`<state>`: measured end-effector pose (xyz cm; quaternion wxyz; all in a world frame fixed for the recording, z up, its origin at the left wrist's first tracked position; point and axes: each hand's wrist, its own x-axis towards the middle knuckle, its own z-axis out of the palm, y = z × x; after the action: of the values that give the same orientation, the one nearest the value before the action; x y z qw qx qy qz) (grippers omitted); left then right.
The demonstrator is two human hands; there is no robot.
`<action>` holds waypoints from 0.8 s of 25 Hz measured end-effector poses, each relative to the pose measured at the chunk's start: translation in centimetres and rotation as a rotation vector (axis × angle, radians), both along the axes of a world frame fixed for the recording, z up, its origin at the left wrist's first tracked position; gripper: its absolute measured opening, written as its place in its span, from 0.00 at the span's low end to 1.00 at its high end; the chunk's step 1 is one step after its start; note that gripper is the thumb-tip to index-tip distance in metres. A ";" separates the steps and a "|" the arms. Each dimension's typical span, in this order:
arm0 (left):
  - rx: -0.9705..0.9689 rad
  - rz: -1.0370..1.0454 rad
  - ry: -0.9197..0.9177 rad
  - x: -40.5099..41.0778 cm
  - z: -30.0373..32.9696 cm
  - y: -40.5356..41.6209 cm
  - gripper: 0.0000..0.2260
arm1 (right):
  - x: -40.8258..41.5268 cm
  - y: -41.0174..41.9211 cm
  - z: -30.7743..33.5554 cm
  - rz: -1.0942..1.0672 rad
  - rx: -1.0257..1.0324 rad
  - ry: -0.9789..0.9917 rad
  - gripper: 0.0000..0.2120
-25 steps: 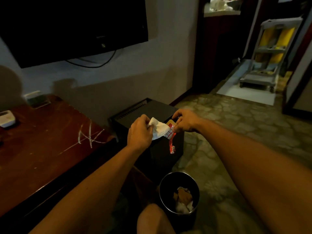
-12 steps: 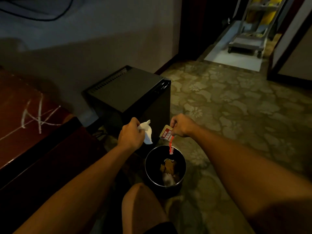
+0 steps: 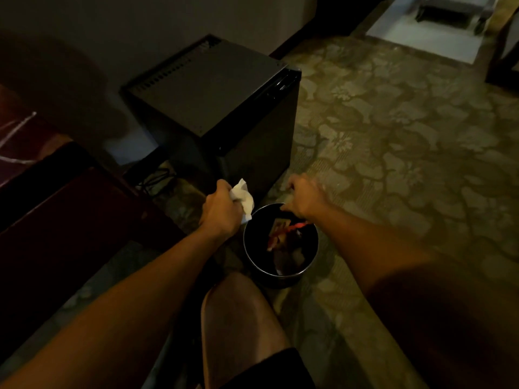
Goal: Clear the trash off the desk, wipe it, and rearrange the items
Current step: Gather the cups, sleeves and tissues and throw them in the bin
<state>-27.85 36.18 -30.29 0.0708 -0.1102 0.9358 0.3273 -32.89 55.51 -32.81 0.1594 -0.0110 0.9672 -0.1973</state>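
My left hand [image 3: 222,210] grips a crumpled white tissue [image 3: 243,195] just left of the round black trash bin [image 3: 246,249] on the floor. My right hand [image 3: 304,198] hovers over the bin's far rim with loosened fingers and holds nothing. The red and white wrapper [image 3: 282,231] lies inside the bin, on top of other scraps. The dark wooden desk [image 3: 42,197] shows only as its edge and side at the left.
A black box-shaped cabinet [image 3: 213,102] stands right behind the bin, cables on the floor beside it. My bare knee [image 3: 238,318] is just in front of the bin. Patterned carpet [image 3: 407,164] spreads to the right. A wheeled cart [image 3: 455,7] stands at the far top right.
Both hands dropped lower to the bin as the view tilted down. My right hand let go of the red wrapper, which now lies in the bin. My left hand still holds the tissue.
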 end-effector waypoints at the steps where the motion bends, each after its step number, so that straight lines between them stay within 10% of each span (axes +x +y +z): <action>1: 0.004 -0.002 -0.002 -0.3 -0.4 0.1 0.08 | -0.4 -0.4 0.3 -0.009 -0.083 0.014 0.19; 5: 0.055 -0.088 -0.007 -1.1 -1.5 1.1 0.06 | -1.3 -2.1 2.3 -0.079 -0.556 -0.376 0.23; 10: 0.106 -0.161 0.033 -1.5 -2.1 1.9 0.10 | -0.9 -2.0 1.4 -0.003 -0.517 -0.461 0.14; 20: -0.218 -0.246 -0.065 -1.9 0.5 0.0 0.17 | -0.9 -0.2 1.5 0.248 0.099 -0.221 0.31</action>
<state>-29.74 36.21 -29.77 0.1283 -0.0125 0.9694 0.2091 -33.84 55.29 -31.34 0.2883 -0.1007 0.9435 -0.1284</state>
